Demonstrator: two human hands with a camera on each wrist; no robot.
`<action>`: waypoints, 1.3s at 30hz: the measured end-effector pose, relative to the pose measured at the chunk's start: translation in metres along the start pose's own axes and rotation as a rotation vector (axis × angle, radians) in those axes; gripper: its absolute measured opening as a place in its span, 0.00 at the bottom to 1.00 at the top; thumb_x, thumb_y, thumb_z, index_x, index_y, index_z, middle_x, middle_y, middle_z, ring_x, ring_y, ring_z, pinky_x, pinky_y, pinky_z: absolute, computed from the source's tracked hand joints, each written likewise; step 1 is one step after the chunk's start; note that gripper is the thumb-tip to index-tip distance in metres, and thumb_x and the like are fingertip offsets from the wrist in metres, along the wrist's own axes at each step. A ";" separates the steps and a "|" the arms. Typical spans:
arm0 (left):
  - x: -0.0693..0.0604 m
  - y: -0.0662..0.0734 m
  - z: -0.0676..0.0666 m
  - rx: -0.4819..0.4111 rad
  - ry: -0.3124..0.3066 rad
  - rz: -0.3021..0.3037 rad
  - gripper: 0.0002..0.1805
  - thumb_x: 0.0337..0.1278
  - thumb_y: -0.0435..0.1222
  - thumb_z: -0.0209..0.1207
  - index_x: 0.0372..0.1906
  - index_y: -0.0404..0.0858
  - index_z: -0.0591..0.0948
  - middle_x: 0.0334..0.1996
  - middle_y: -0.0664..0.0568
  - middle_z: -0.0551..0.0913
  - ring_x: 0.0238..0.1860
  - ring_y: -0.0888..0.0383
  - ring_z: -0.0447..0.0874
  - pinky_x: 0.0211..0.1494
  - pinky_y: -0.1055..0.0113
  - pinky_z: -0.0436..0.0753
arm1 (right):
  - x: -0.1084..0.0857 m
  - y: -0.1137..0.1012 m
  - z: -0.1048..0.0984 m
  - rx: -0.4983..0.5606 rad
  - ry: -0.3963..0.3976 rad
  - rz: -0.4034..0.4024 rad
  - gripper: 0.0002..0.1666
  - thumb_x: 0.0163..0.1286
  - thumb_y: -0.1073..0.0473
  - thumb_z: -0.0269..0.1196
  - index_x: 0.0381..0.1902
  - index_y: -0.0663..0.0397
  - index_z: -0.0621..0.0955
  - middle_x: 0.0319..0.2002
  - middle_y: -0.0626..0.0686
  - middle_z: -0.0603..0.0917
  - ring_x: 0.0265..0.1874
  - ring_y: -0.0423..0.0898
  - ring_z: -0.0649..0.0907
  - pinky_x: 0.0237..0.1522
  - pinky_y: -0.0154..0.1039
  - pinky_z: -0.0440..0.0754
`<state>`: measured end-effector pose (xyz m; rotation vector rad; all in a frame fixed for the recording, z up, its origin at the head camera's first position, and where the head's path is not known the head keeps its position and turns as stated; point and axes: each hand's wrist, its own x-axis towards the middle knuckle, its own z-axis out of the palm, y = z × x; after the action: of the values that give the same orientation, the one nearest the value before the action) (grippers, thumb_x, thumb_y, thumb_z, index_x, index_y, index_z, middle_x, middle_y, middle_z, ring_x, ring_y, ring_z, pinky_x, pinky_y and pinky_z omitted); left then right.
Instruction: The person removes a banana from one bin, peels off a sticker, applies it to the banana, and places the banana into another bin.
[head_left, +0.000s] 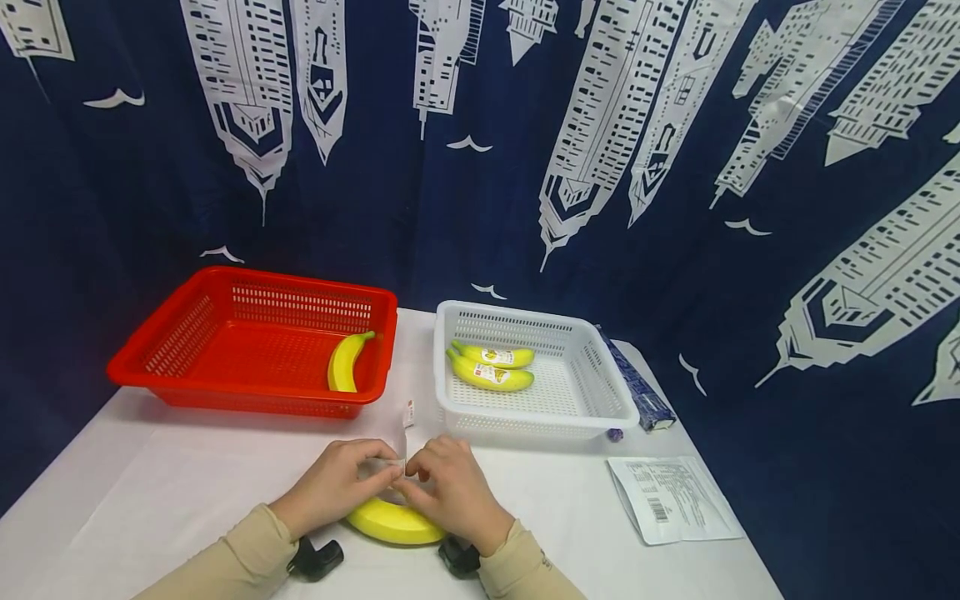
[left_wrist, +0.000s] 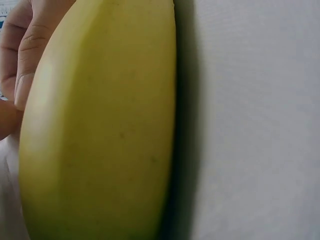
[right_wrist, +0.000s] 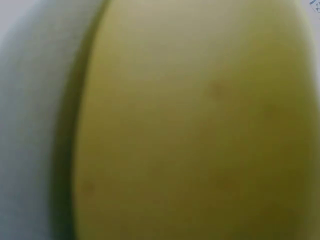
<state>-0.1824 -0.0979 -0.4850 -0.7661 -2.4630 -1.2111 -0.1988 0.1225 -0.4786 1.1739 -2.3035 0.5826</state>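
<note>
A yellow banana (head_left: 396,525) lies on the white table just under both hands; its skin fills much of the left wrist view (left_wrist: 105,120) and the right wrist view (right_wrist: 195,130). My left hand (head_left: 341,485) and right hand (head_left: 453,487) meet behind it with fingertips close together. Between them they pinch a thin translucent strip (head_left: 401,442). Toward the white basket, the strip runs up to a small white-and-red label (head_left: 409,413). Where exactly each fingertip holds the strip is partly hidden. The left wrist view also catches curled fingers (left_wrist: 31,55) beside the banana.
A red basket (head_left: 262,400) at the back left holds one banana (head_left: 347,361). To its right, a white basket (head_left: 540,425) holds two labelled bananas (head_left: 491,375). A blue box (head_left: 637,387) lies beside that basket, and a printed white pouch (head_left: 675,500) lies at the right edge.
</note>
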 end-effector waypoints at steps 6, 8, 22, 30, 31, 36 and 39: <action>0.001 -0.001 0.000 -0.031 -0.029 -0.018 0.05 0.64 0.42 0.69 0.36 0.59 0.85 0.35 0.73 0.86 0.35 0.73 0.79 0.45 0.69 0.81 | 0.000 0.000 0.000 0.045 -0.029 0.013 0.07 0.70 0.52 0.70 0.31 0.43 0.84 0.26 0.38 0.79 0.30 0.34 0.74 0.40 0.29 0.70; 0.001 -0.001 0.000 -0.051 -0.046 -0.023 0.05 0.65 0.43 0.68 0.36 0.60 0.86 0.35 0.73 0.86 0.38 0.73 0.81 0.47 0.68 0.82 | 0.000 0.001 -0.001 0.048 -0.037 0.025 0.08 0.69 0.50 0.71 0.31 0.43 0.84 0.26 0.38 0.79 0.30 0.34 0.75 0.40 0.29 0.70; 0.000 -0.001 -0.002 -0.108 -0.162 -0.023 0.04 0.73 0.48 0.60 0.40 0.58 0.85 0.36 0.71 0.86 0.37 0.71 0.80 0.46 0.69 0.81 | -0.002 0.004 0.001 0.024 -0.065 -0.006 0.11 0.75 0.46 0.65 0.33 0.42 0.85 0.27 0.37 0.80 0.31 0.35 0.76 0.38 0.28 0.69; 0.000 0.000 -0.003 -0.107 -0.190 -0.004 0.05 0.74 0.49 0.58 0.43 0.58 0.84 0.39 0.68 0.87 0.41 0.71 0.82 0.50 0.66 0.83 | -0.003 0.003 -0.002 0.074 -0.081 0.020 0.12 0.78 0.47 0.61 0.35 0.44 0.83 0.29 0.38 0.80 0.31 0.35 0.75 0.38 0.28 0.69; 0.000 0.000 -0.003 -0.109 -0.187 -0.002 0.05 0.74 0.49 0.59 0.43 0.58 0.84 0.40 0.68 0.87 0.42 0.71 0.82 0.51 0.66 0.84 | -0.003 0.003 -0.002 0.082 -0.076 0.020 0.11 0.78 0.48 0.61 0.35 0.44 0.82 0.29 0.38 0.80 0.31 0.35 0.75 0.38 0.28 0.69; 0.000 0.002 -0.004 -0.133 -0.178 -0.030 0.05 0.74 0.47 0.60 0.42 0.57 0.85 0.40 0.65 0.88 0.42 0.70 0.83 0.51 0.66 0.83 | -0.002 0.002 -0.003 0.103 -0.070 0.010 0.08 0.78 0.53 0.61 0.36 0.46 0.81 0.30 0.39 0.80 0.32 0.35 0.75 0.39 0.28 0.71; 0.000 0.004 -0.005 -0.153 -0.165 -0.047 0.03 0.72 0.46 0.62 0.41 0.55 0.85 0.38 0.65 0.88 0.38 0.70 0.80 0.46 0.69 0.81 | -0.002 0.001 -0.004 0.109 -0.086 0.008 0.07 0.79 0.56 0.59 0.37 0.46 0.79 0.31 0.40 0.79 0.32 0.36 0.75 0.40 0.29 0.72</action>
<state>-0.1801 -0.0997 -0.4798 -0.8861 -2.5533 -1.4203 -0.1980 0.1265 -0.4767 1.2637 -2.3754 0.6801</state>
